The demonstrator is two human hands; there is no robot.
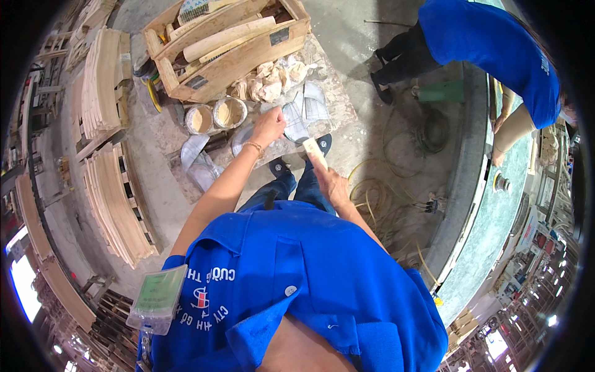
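Observation:
My left hand (pixel 270 128) is closed, with its fingers curled beside a grey sheet (pixel 295 124) in front of me; whether it grips something small is hidden. A pale, flat, wood-like piece (pixel 314 152) juts forward from my right hand (pixel 335 188), which is wrapped round its near end. Several more grey sheets (pixel 316 102) lie just past my hands, some bent or overlapping. Two round tubs (pixel 230 113) of beige paste stand left of my left hand. Crumpled beige paper or cloth (pixel 271 80) is heaped beyond them.
An open wooden crate (pixel 242 59) with wooden pieces and brushes stands ahead. Stacks of curved wooden slats (pixel 118 204) line the left. On the right, a co-worker in blue (pixel 489 43) leans over a long greenish bench (pixel 489 242). A yellowish hose (pixel 372 198) coils on the floor.

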